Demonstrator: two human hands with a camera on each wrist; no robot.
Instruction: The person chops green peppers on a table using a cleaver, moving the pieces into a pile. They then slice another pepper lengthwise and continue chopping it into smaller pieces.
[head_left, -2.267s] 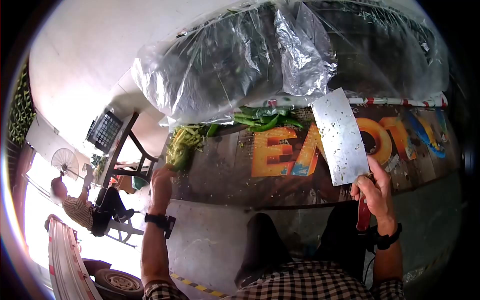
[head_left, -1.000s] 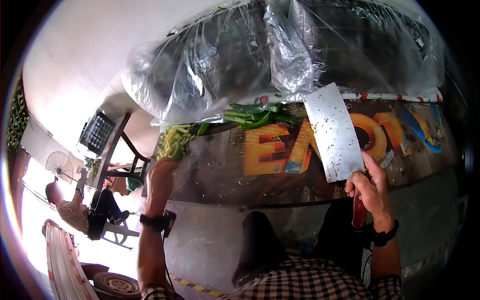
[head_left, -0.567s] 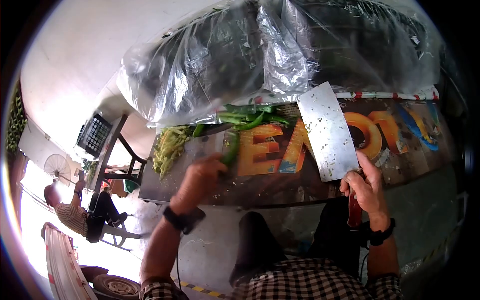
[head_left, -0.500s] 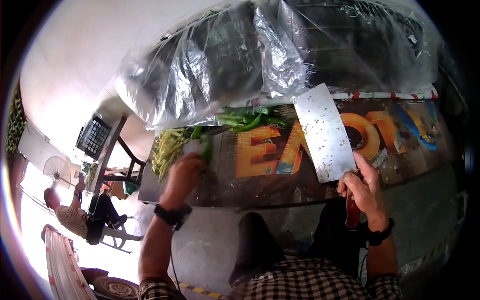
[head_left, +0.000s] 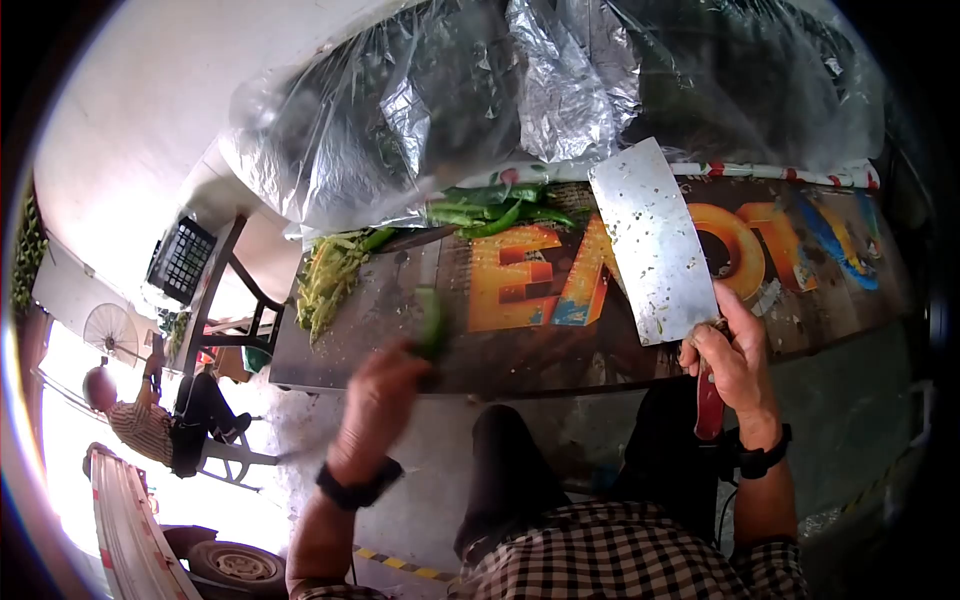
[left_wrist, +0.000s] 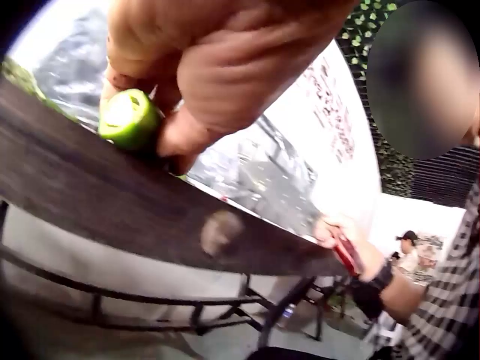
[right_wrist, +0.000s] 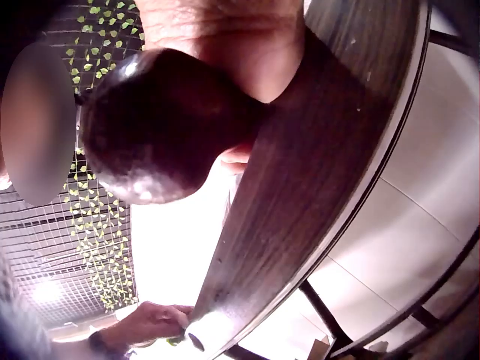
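Note:
Over the table's front left, the left hand (head_left: 378,400) pinches a green pepper (head_left: 431,315), blurred in the head view; its pale hollow cut end (left_wrist: 124,121) shows in the left wrist view. The right hand (head_left: 738,365) grips the red handle (head_left: 709,402) of a wide cleaver (head_left: 655,240), its blade tilted up over the table and flecked with bits. In the right wrist view the dark handle end (right_wrist: 161,124) fills much of the picture. A pile of pale green strips (head_left: 328,280) lies at the table's left end; whole green peppers (head_left: 490,212) lie by the plastic.
Clear plastic sheeting (head_left: 400,110) covers a large heap along the table's back. The table's front edge (head_left: 560,392) runs before the person's knees. A seated person (head_left: 150,425), a fan (head_left: 110,332) and a black crate (head_left: 183,260) are off to the left.
The left hand went from the strip pile rightward, now holding a pepper, swung briefly back left, and is now nearer the table's front edge. The right hand keeps its grip on the cleaver.

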